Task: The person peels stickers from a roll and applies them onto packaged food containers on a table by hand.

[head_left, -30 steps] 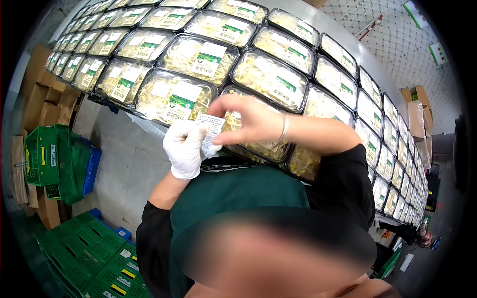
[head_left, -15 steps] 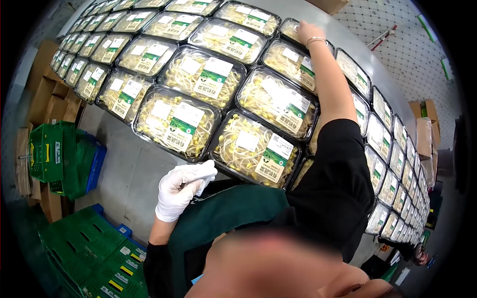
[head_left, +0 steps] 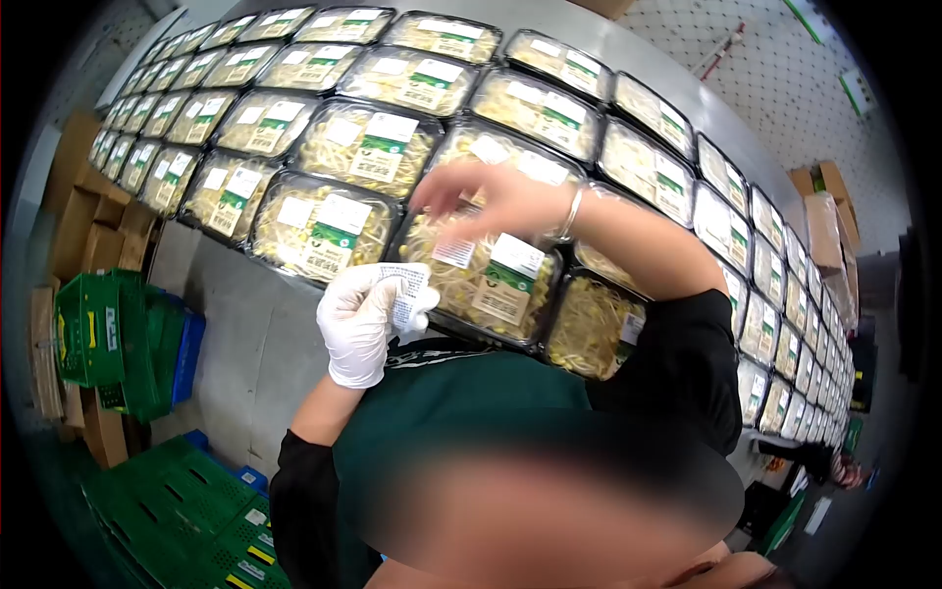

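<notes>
Meanwhile, at far left, green crates (head_left: 88,334) are standing beside cardboard boxes (head_left: 83,196). Nearer the middle, a worker's gloved left hand (head_left: 353,324) is pinching a printed slip (head_left: 407,294) between thumb and fingers, a grip that is probably keeping the print exposed and close to the other hand. Just right of it, a clear-lidded sprout tray (head_left: 497,285) is lying label up at the tabletop (head_left: 638,49)'s near edge, a white sticker (head_left: 453,252) showing on its lid. Over that tray, the bare right hand (head_left: 496,191) is hovering with fingers curved, thumb apart; blur is hiding whether any fingertip is touching the lid. Farther right, another tray (head_left: 594,329) is sitting partly behind the sleeve, and beyond it rows of trays (head_left: 726,231) are running side by side, labels upward, presumably saving room and keeping each one readable.
</notes>
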`<state>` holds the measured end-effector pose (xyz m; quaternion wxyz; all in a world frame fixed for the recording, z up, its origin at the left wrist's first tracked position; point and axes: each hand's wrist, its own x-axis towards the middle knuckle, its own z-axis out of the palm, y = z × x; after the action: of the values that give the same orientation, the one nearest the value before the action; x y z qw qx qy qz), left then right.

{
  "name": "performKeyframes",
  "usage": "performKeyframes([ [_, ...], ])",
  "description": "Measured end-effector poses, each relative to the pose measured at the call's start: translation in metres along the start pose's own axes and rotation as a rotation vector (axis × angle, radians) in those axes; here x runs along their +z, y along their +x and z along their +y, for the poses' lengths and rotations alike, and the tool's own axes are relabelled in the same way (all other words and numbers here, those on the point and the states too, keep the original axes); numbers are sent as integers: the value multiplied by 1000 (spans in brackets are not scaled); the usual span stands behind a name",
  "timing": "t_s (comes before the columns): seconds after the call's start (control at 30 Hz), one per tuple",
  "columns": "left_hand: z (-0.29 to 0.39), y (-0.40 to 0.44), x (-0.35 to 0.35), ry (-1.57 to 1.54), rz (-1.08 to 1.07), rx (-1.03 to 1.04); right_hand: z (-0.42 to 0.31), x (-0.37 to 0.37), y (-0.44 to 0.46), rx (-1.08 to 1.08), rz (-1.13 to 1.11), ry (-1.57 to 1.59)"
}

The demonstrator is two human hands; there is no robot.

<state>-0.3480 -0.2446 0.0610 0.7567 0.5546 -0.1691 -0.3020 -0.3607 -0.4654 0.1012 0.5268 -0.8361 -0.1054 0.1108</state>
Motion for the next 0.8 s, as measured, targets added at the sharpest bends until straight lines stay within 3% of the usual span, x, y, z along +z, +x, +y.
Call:
performKeyframes([
  [0.03, -12, 1, 1, -64, 30, 139, -5, 25, -9, -157, 28, 20],
  [0.07, -20, 2, 4, -131, 60, 277, -14, 42, -18, -177, 98, 50],
  [0.1, -22, 3, 9, -133, 38, 272, -19, 52, -25, -150, 213, 102],
  [0.17, -25, 4, 17, -171, 6, 386, -13, 43, -33, -467, 331, -51],
  [0.2, -15, 6, 25, -38, -36, 269, -9, 28, -37, -506, 414, -173],
  [0.27, -4, 6, 30, 75, -143, 31, 27, -28, -38, -370, 630, -563],
  [0.3, -4, 3, 25, 61, -213, -93, 45, -75, -45, -110, 783, -481],
  [0.33, -15, -1, 22, 122, -161, 16, 31, -117, -54, 287, 918, -505],
  [0.37, -18, -4, 19, 122, -158, 16, 94, -190, -68, 333, 964, -792],
  [0.4, -20, -5, 14, 105, -152, 43, 116, -222, -84, 602, 1013, -1026],
  [0.43, -21, -8, 11, 90, -142, 70, 150, -245, -97, 798, 991, -1047],
  [0.47, -19, -11, 15, 300, -62, 181, 183, -257, -106, 862, 915, -1064],
  [0.6, -11, -34, -16, 299, -81, -138, 214, -254, -108, 927, 729, -1129],
  [0.7, -33, -62, -66, 192, -6, -416, 184, -236, -115, 1161, 821, -1000],
  [0.8, -98, -124, -157, 254, 122, -574, 205, -246, -132, 1148, 968, -804],
])
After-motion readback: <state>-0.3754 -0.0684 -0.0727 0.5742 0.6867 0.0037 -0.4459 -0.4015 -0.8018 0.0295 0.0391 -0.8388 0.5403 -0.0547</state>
